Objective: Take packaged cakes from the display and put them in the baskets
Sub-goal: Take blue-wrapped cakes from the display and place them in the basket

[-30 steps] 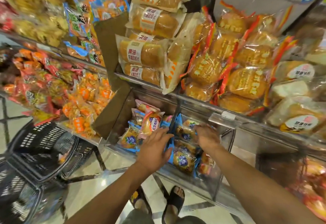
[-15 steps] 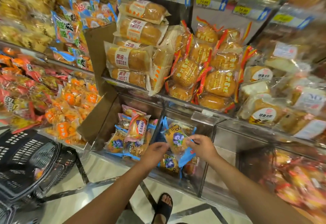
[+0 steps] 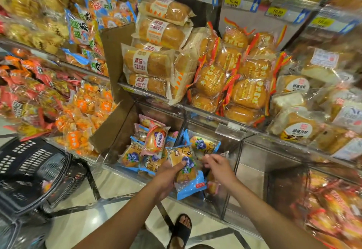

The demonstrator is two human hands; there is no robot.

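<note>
My left hand (image 3: 166,176) grips a blue-edged blueberry cake packet (image 3: 186,170), lifted just in front of the clear lower display bin (image 3: 221,207). Its thumb lies across the packet's face. My right hand (image 3: 219,166) hovers beside the packet with loosely curled fingers and holds nothing. More blueberry cake packets (image 3: 130,155) and a pink red-bean packet (image 3: 156,139) lie in the bin behind. A black plastic basket (image 3: 25,172) stands at the lower left, stacked on other baskets.
The shelf above holds butter bread loaves (image 3: 148,66), round sesame buns (image 3: 248,92) and sliced cakes (image 3: 293,127). Orange and red snack bags (image 3: 82,107) fill the left shelves. A cardboard divider (image 3: 113,123) leans beside the bin. My sandalled foot (image 3: 182,229) stands on the tiled floor.
The blueberry packet has come out of the bin toward me and passed from both hands into my left hand alone. My right hand has let go and hovers beside it.
</note>
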